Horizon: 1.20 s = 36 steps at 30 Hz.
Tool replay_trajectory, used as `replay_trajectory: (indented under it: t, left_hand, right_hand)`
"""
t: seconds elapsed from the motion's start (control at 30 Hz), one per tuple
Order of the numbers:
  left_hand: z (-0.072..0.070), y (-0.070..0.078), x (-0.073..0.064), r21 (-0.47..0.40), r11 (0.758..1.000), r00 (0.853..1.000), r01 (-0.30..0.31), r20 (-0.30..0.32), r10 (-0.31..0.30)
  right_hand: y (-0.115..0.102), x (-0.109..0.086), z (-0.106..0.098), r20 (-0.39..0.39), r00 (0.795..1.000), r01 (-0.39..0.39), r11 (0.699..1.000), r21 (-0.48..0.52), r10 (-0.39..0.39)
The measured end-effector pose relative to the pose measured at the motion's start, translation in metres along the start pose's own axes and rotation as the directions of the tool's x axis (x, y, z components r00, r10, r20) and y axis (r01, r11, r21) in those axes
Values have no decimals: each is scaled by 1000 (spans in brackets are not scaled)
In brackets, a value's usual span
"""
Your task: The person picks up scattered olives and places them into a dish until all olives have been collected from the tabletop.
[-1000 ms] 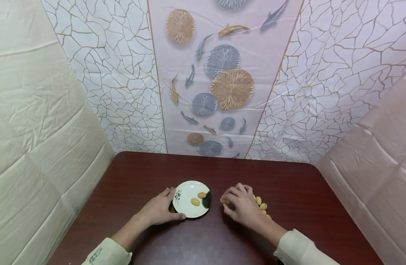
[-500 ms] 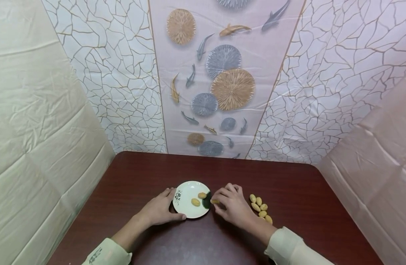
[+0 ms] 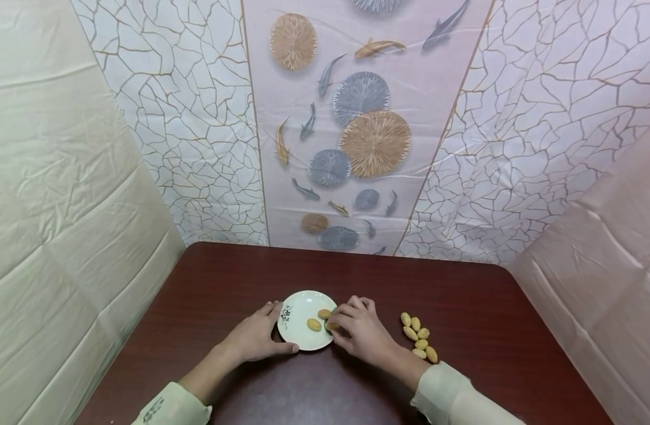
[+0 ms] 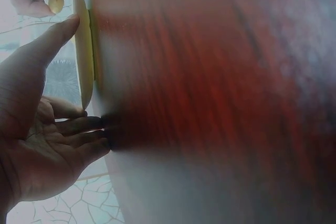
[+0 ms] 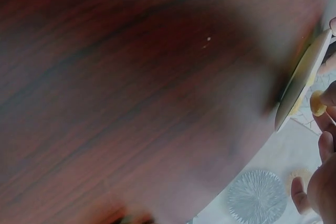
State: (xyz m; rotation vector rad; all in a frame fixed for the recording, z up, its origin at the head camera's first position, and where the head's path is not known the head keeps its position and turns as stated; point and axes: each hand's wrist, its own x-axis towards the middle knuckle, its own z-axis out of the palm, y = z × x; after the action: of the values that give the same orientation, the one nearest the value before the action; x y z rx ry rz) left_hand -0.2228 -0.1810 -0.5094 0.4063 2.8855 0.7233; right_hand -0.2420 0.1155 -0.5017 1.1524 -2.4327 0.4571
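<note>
A white plate (image 3: 304, 338) with a small dark floral print and a dark green patch on its right side lies on the table. My left hand (image 3: 257, 334) rests at the plate's left side, thumb on the near rim and fingers spread along the far left. Two small yellow oval fruits (image 3: 314, 324) sit on the plate. Between thumb and fingertips my right hand (image 3: 360, 334) pinches another yellow oval fruit (image 4: 56, 3), over the plate's right edge. In the right wrist view this held fruit (image 5: 317, 103) is just above the tilted-looking plate (image 5: 303, 80).
Several more yellow fruits (image 3: 422, 344) lie in a loose cluster right of my right forearm. The dark red-brown table (image 3: 229, 268) runs back to a patterned cloth wall, with pale cloth (image 3: 580, 283) hanging at both sides.
My right hand has moved left from beside the fruit cluster to the plate's right edge, carrying the pinched fruit. The cluster is now uncovered. My left hand and the plate have stayed put.
</note>
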Motion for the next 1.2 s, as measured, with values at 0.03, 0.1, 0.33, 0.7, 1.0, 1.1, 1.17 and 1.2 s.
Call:
replay_trajectory:
  t: [0.03, 0.1, 0.33, 0.7, 1.0, 1.1, 1.17, 1.2]
  left_hand:
    - [0, 0, 0, 1, 1000, 1000, 1, 1, -1]
    - [1, 0, 0, 6, 1000, 1000, 3, 2, -3]
    - [1, -1, 0, 8, 1000, 1000, 1, 0, -1]
    - [1, 0, 0, -3, 1000, 1000, 5, 4, -5]
    - [1, 0, 0, 1, 1000, 1000, -2, -1, 2]
    - [1, 0, 0, 5, 1000, 1000, 0, -1, 0]
    - [1, 0, 0, 7, 1000, 1000, 2, 0, -2]
    - [0, 0, 0, 7, 1000, 1000, 3, 0, -3]
  right_hand:
    - [-1, 1, 1, 3, 1000, -1, 1000, 3, 1]
    - [-2, 2, 4, 5, 1000, -5, 1000, 2, 5]
    - [-2, 4, 13, 2, 999, -39, 999, -34, 39]
    - [1, 6, 25, -14, 996, -90, 993, -71, 89]
    - [2, 6, 29, -37, 995, -95, 993, -73, 92]
    - [2, 8, 30, -37, 995, -95, 993, -77, 92]
    - [2, 9, 31, -39, 995, -94, 992, -80, 91]
    - [2, 9, 31, -39, 995, -94, 992, -78, 91]
